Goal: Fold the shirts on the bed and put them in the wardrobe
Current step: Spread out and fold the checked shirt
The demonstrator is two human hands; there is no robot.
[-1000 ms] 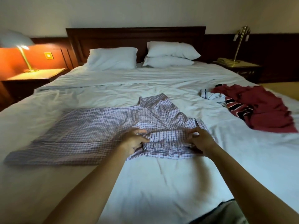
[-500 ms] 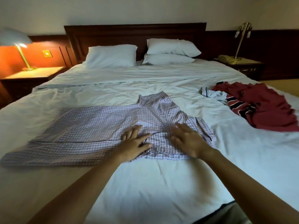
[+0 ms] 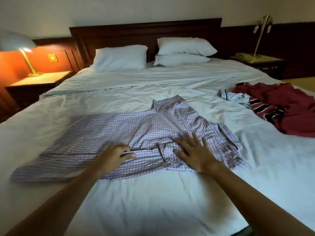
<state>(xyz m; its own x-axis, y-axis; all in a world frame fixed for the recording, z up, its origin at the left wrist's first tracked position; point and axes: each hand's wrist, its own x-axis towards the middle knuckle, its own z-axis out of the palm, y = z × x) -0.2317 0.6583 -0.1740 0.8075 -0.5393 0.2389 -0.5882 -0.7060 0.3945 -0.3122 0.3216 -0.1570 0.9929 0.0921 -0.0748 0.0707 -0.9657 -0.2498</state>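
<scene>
Presently my left grip (image 3: 112, 156) pinches the checked shirt (image 3: 105, 132) to anchor it; right grip (image 3: 196, 154) lies open, flat (smoothing creases).

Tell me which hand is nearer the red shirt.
Right. The right hand lies flat on the checked shirt, left of the red shirt; the left hand is farther left.

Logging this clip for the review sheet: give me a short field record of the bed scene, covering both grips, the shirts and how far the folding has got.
place: bed with white sheets
checked shirt: laid out across the bed, rumpled under the hands
left grip: pinches a fold along the shirt's near edge
right grip: open palm flat on the shirt, fingers spread
other clothes: red and striped, crumpled at the bed's right side, untouched
progress: no shirt fully folded; wardrobe not in view
</scene>
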